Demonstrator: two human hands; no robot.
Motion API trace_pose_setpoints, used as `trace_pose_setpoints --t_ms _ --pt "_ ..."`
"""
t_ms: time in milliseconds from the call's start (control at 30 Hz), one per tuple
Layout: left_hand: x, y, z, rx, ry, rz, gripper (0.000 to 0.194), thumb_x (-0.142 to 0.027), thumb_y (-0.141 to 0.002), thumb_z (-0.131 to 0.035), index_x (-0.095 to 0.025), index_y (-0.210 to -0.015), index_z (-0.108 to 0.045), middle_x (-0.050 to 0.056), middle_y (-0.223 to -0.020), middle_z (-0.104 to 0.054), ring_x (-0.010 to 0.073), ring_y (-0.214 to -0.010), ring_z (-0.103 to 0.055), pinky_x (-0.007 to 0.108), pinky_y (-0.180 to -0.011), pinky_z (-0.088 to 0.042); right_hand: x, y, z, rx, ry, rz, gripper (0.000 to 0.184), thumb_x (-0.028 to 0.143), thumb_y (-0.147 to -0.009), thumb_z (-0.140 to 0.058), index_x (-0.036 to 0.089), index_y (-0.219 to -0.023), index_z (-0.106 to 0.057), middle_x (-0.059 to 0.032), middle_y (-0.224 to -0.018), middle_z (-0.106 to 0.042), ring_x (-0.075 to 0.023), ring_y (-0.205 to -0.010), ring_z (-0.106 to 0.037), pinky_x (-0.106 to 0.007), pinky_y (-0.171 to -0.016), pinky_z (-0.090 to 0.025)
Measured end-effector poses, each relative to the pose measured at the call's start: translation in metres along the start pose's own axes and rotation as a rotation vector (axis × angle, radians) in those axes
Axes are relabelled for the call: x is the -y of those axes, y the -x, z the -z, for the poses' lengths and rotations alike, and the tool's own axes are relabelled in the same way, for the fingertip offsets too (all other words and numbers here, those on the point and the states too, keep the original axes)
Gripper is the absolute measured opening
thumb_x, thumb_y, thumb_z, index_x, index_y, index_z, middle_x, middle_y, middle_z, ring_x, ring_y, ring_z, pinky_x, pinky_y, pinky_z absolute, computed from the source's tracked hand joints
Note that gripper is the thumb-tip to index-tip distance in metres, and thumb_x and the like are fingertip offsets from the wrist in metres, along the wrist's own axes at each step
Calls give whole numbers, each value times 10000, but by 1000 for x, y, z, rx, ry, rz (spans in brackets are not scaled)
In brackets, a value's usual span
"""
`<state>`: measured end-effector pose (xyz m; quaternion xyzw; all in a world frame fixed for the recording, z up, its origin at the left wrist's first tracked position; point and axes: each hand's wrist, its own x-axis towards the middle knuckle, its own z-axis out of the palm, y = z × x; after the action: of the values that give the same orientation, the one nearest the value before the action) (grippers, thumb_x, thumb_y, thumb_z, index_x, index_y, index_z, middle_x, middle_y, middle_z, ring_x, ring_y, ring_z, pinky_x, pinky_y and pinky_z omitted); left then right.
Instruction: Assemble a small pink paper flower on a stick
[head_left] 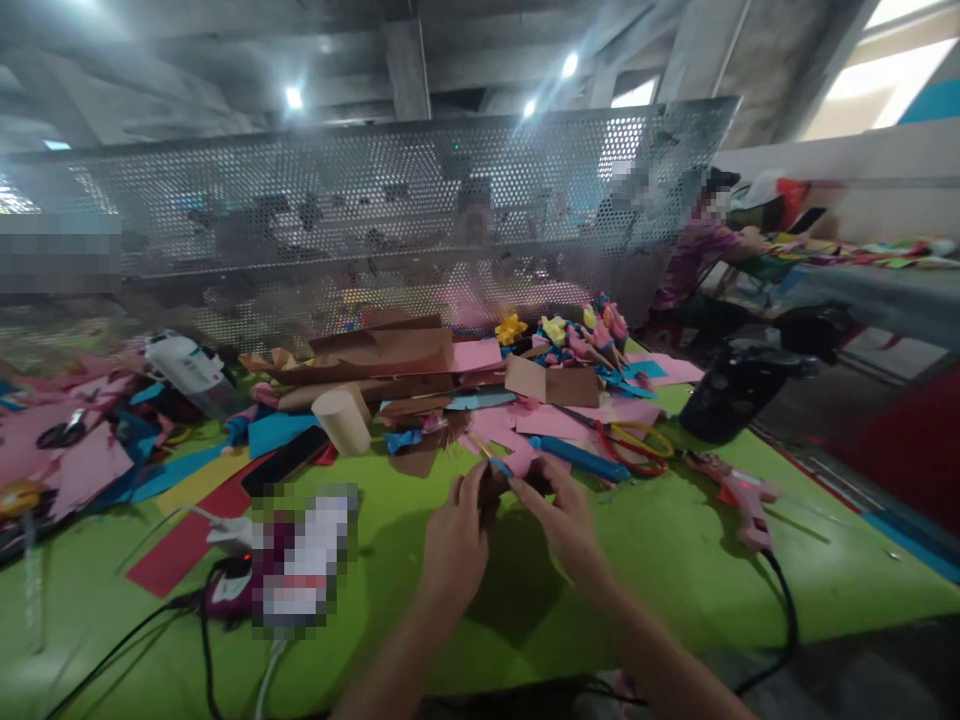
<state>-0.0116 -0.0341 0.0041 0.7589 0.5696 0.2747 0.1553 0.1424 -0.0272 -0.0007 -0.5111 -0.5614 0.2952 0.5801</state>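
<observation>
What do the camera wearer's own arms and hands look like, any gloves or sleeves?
The left hand and right hand are both ungloved. The forearms are bare, with no sleeve in view, and no watch or bracelet shows. Blur leaves any small ring uncertain.

Dim on my feed: lamps [570, 65] flaring, window [870, 95] glaring upper right, soft shadow across table [652, 560], edges smeared.

Room is found on the worktop [667, 580] between right hand [566, 518] and glue gun [752, 515]; beyond, passage is blocked by scissors [641, 448] and piled paper [551, 422].
</observation>
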Motion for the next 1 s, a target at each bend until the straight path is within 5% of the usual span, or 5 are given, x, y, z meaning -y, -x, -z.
trace_pose_setpoints --t_ms 200,333,600,767,1000 --pt "4 6 -3 -56 118 -57 468 -150 -922 -475 -206 -1386 -460 138 -1309 -651 245 -1148 -668 417 -937 -555 7 4 5 26 -41 -33 308 480 -838 -676 194 -742 -616 -4 -711 -592 -156 -637 -517 -262 -566 -413" --pt "2 10 0 9 132 -29 440 -150 -910 -489 -220 -1344 -511 117 -1219 -703 237 -1058 -705 379 -879 -578 10 7 9 58 -5 -9 281 466 -851 -673 202 -760 -649 -17 -726 -619 -169 -656 -546 -270 -577 -435" --pt "22 25 -10 -47 130 -134 533 -130 -864 -527 -224 -1388 -515 125 -1226 -712 241 -1060 -712 366 -879 -600 13 15 14 -21 216 199 151 373 -868 -666 260 -768 -656 -26 -698 -614 -207 -640 -543 -312 -539 -434" --pt "33 35 -22 -75 105 -67 558 -146 -816 -576 -263 -1361 -563 121 -1244 -706 274 -1103 -699 395 -903 -598 12 16 22 20 314 337 124 290 -871 -670 247 -769 -614 -6 -681 -606 -182 -616 -550 -309 -564 -440" --pt "18 24 -8 43 252 -40 482 -195 -870 -534 -236 -1350 -559 120 -1195 -732 250 -1051 -721 370 -876 -599 15 17 20 23 254 277 170 325 -880 -662 235 -748 -604 -9 -692 -605 -174 -631 -540 -290 -551 -423"
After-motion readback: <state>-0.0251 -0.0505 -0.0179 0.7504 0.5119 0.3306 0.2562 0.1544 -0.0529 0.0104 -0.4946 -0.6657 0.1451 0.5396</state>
